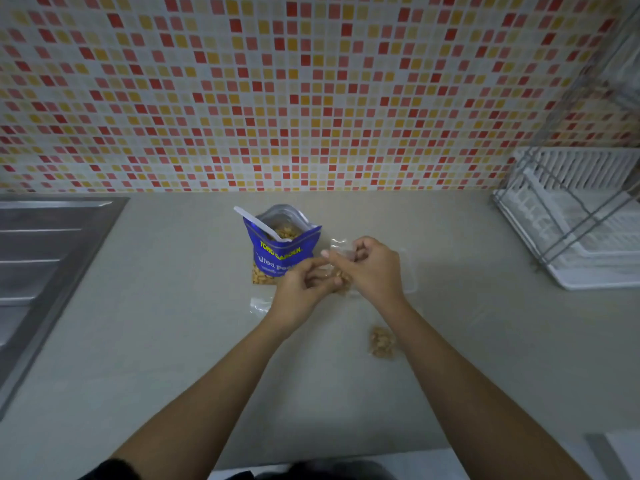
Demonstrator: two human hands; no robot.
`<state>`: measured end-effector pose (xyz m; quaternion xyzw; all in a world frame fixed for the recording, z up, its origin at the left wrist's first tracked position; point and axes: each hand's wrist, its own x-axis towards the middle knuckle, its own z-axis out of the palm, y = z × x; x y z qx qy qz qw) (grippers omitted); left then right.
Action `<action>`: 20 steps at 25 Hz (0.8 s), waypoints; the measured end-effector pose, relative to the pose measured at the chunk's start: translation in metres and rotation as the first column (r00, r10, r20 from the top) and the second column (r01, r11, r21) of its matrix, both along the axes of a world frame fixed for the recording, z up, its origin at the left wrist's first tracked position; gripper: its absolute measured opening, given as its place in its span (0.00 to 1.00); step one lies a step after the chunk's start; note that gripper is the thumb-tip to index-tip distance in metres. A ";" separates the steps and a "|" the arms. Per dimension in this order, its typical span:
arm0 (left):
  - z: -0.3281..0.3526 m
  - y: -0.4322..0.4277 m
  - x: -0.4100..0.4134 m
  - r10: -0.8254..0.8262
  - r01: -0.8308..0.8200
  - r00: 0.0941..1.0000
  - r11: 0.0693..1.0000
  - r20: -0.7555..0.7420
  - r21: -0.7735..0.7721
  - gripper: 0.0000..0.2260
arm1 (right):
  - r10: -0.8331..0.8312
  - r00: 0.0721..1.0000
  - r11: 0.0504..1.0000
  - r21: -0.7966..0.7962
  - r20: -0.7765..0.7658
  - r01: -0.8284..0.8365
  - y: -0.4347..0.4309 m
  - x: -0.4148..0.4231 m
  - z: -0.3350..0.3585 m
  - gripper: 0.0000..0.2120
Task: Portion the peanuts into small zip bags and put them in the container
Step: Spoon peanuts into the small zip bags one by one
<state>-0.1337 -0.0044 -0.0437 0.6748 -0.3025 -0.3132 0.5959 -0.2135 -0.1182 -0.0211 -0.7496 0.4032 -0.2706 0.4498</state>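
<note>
A blue peanut pouch [281, 242] stands open on the counter with a white spoon [258, 222] stuck in it. Just in front of it, my left hand [300, 289] and my right hand [370, 266] both pinch the top of a small clear zip bag [341, 277] holding peanuts. A filled small bag [382, 342] lies nearer to me, beside my right forearm. An empty clear bag [259, 304] lies left of my left wrist. A clear plastic container [409, 271] sits behind my right hand, mostly hidden.
A steel sink drainboard [45, 265] runs along the left. A white dish rack [585, 223] with a wire frame stands at the right against the tiled wall. The beige counter [173, 323] spreads around the hands.
</note>
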 end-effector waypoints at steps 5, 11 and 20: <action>-0.027 0.000 -0.025 0.071 -0.061 0.973 0.997 -0.220 0.055 0.14 | 0.163 0.979 0.928 0.317 0.121 -0.194 -0.012 -0.037 -0.019 0.09; -0.052 0.009 -0.050 -0.063 0.063 0.998 0.994 0.000 0.086 0.19 | 0.033 0.999 0.993 0.117 0.005 -0.034 -0.016 -0.069 -0.047 0.10; -0.091 -0.010 -0.070 -0.226 0.005 0.822 0.921 0.523 0.389 0.15 | 0.147 0.860 0.917 -0.259 -0.488 -0.303 -0.005 -0.128 -0.126 0.16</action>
